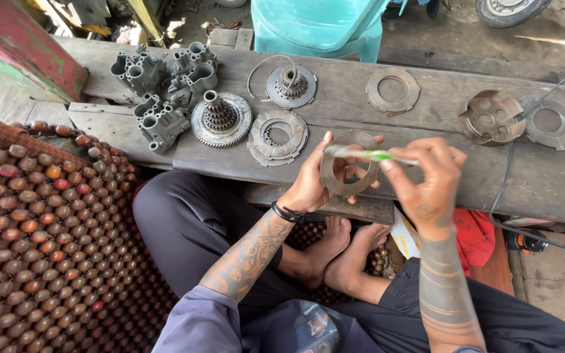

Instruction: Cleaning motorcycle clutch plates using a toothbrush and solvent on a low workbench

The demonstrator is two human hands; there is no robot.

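My left hand [314, 178] holds a flat grey metal ring plate [346, 176] upright over my lap, fingers curled around its left edge. My right hand [426, 176] grips a thin green and white brush [369, 154] and lays it across the top of the ring. Both hands hover just in front of the wooden plank [361, 111]. A stack of similar ring plates [277, 136] lies on the plank beside a toothed gear hub [221, 119].
Grey metal housings [158, 85] sit at the plank's left. More discs [393, 91], a rusty pressure plate [491, 117] and a thin ring [550, 123] lie to the right. A wooden bead mat [40, 229] covers the left. A black cable [511, 189] crosses the plank's right end.
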